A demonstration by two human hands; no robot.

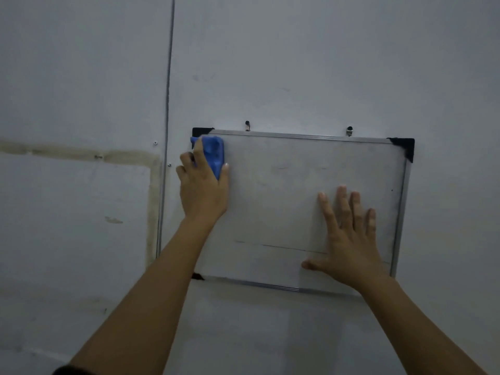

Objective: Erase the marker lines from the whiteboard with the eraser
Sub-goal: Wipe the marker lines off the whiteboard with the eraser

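Note:
A small whiteboard (297, 201) with a silver frame and black corner caps hangs on the wall. My left hand (201, 190) grips a blue eraser (215, 154) and presses it against the board's top left corner. My right hand (351, 236) lies flat on the lower right part of the board, fingers spread. A thin dark marker line (281, 247) runs across the lower part of the board, its right end hidden under my right hand. Faint smudges (282, 168) show near the middle.
The board hangs from two hooks (247, 125) (349, 130) on a pale grey wall. A thin cable (167, 104) runs down the wall just left of the board. Further left, a stained rectangular outline (151, 185) marks the wall.

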